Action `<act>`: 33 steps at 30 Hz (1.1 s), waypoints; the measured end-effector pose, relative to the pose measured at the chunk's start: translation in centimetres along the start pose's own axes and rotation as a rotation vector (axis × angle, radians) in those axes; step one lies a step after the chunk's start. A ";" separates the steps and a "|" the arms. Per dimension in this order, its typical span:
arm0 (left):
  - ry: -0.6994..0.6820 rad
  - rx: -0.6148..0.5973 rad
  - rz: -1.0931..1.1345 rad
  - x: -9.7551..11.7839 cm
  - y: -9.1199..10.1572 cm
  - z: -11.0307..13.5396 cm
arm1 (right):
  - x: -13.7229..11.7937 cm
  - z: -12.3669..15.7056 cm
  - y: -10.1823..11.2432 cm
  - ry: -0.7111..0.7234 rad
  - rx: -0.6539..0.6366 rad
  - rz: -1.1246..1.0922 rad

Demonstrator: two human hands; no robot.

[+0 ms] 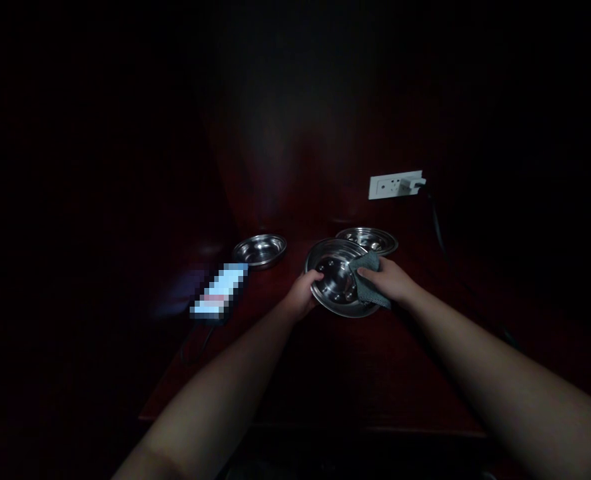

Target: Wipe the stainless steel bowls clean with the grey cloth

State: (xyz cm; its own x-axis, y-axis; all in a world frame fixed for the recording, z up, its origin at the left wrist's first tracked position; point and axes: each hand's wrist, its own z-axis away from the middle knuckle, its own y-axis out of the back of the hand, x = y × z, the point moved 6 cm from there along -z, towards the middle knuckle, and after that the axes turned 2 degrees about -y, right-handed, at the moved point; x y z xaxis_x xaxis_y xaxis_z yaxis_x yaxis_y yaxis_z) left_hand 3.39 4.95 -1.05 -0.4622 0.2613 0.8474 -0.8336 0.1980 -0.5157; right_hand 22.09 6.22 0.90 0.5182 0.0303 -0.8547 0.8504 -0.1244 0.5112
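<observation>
A shiny steel bowl (334,275) is held tilted above the dark red table. My left hand (302,293) grips its left rim, the thumb over the inner side and the fingers hidden beneath. On the right rim, my right hand (389,279) is closed on a grey-green cloth (371,287), which lies against the bowl's wall. Behind the bowl sits a round steel dish or lid (368,239), partly covered by it. Another shallow steel bowl (260,251) stands upright to the left, apart from both hands.
A lit phone-like screen (220,291), blurred out, is propped at the left with a cable below it. On the back wall is a white socket plate (394,185) with a plug and a dark cord (438,223) hanging down. The table's front edge (365,427) runs below my arms.
</observation>
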 end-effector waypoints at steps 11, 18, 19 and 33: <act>0.000 0.009 0.012 -0.2 0.4 -0.2 | -0.2 0.1 -0.3 0.008 -0.021 -0.076; 0.002 0.000 0.004 -0.1 0.1 0.0 | -0.4 0.3 -0.2 -0.005 -0.030 -0.047; 0.003 0.001 0.008 0.0 0.0 0.1 | -0.4 0.3 -0.2 -0.008 -0.028 -0.046; -0.005 0.010 0.006 0.0 0.0 0.0 | 0.5 -0.4 -0.1 0.002 0.004 0.032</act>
State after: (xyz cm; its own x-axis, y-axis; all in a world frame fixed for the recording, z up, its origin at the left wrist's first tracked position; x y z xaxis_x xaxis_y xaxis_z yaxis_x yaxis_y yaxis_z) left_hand 3.37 5.00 -1.07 -0.4687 0.2574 0.8450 -0.8339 0.1867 -0.5194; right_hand 22.29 6.67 0.42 0.5455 0.0280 -0.8376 0.8329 -0.1295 0.5381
